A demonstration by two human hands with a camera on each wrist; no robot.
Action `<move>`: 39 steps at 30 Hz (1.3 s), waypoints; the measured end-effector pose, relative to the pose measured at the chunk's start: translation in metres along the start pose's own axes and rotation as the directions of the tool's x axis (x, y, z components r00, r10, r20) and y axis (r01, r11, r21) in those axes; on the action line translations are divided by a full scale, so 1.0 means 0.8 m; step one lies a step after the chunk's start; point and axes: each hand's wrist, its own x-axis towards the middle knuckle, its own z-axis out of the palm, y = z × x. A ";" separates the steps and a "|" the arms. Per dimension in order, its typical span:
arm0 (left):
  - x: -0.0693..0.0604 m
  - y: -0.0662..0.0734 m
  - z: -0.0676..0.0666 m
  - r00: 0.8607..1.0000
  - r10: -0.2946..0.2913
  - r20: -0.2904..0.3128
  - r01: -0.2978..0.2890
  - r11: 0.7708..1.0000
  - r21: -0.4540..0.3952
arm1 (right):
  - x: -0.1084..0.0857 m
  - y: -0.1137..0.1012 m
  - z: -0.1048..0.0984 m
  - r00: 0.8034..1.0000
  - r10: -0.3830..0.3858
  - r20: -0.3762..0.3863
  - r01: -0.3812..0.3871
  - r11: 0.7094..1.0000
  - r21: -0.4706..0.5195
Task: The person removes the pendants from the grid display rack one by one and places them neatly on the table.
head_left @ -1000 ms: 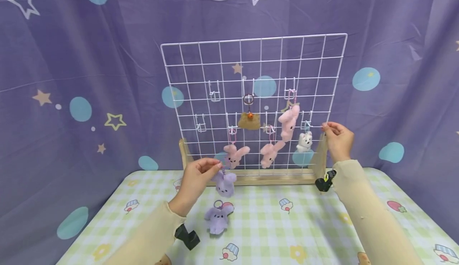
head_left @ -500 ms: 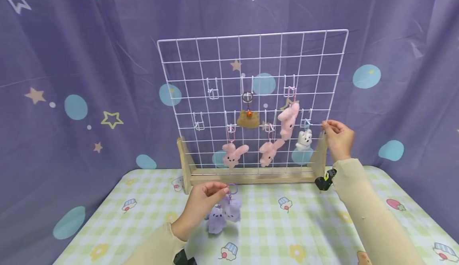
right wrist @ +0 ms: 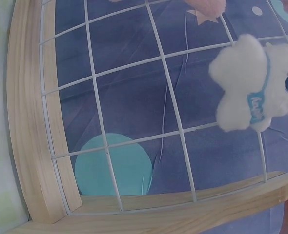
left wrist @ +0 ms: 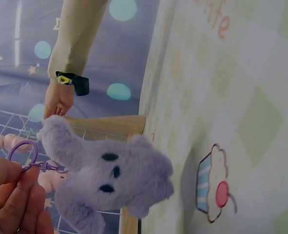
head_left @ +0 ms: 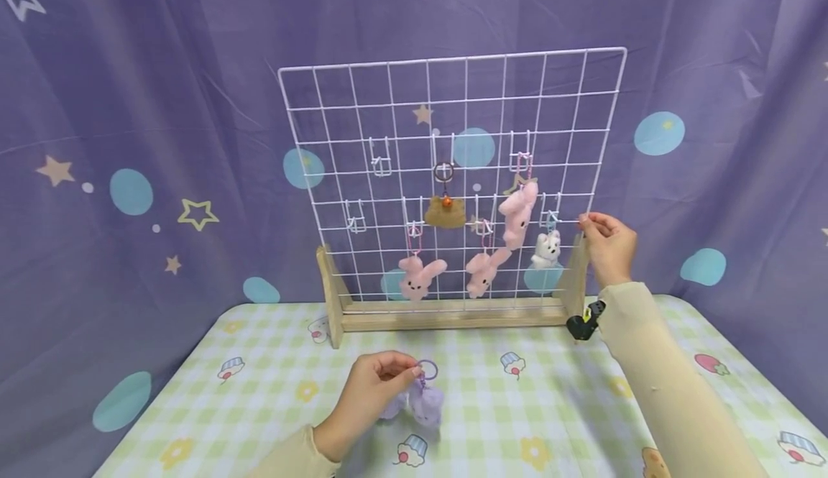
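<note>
My left hand (head_left: 382, 388) pinches the purple ring (left wrist: 23, 152) of a purple plush keychain (left wrist: 117, 173) between thumb and fingers. The plush (head_left: 425, 402) hangs low over the checkered tablecloth, in front of the rack. Behind that hand, mostly hidden, a second purple plush (head_left: 392, 409) lies on the cloth. My right hand (head_left: 609, 246) grips the right side wire of the white grid rack (head_left: 446, 97), just above its wooden support. Beside that hand a white plush keychain (head_left: 547, 249) with a blue bow hangs from a hook; it looms large in the right wrist view.
Three pink plush keychains, one of them (head_left: 420, 278) at the lower left, hang on the grid's hooks. A brown bear-shaped pouch (head_left: 445, 212) hangs mid-grid. Two hooks at left, an upper hook (head_left: 381, 167) and a lower hook (head_left: 355, 223), bear nothing. A wooden base (head_left: 453, 316) supports the grid.
My left hand has moved down and slightly right, carrying the purple plush keychain from before the rack to low over the table. It now largely covers the second purple plush. The right hand keeps its grip.
</note>
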 end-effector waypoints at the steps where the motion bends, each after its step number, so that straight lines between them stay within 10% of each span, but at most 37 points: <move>1: -0.001 -0.001 0.001 1.000 0.009 0.004 -0.009 1.000 -0.007 | 0.000 -0.001 0.000 1.000 0.002 0.000 -0.002 1.000 0.000; 25: 0.031 -0.033 0.008 1.000 0.021 -0.009 -0.021 0.999 0.033 | 0.001 -0.002 0.000 1.000 0.020 -0.007 -0.019 0.999 0.042; 31: 0.033 -0.008 0.013 1.000 -0.021 -0.012 0.022 0.997 0.078 | 0.001 -0.002 0.000 0.999 0.032 -0.008 -0.032 0.999 0.019; 39: 0.058 -0.054 0.015 0.999 -0.006 -0.042 0.010 0.993 0.116 | -0.001 -0.003 0.000 1.000 0.010 -0.008 -0.010 1.000 -0.007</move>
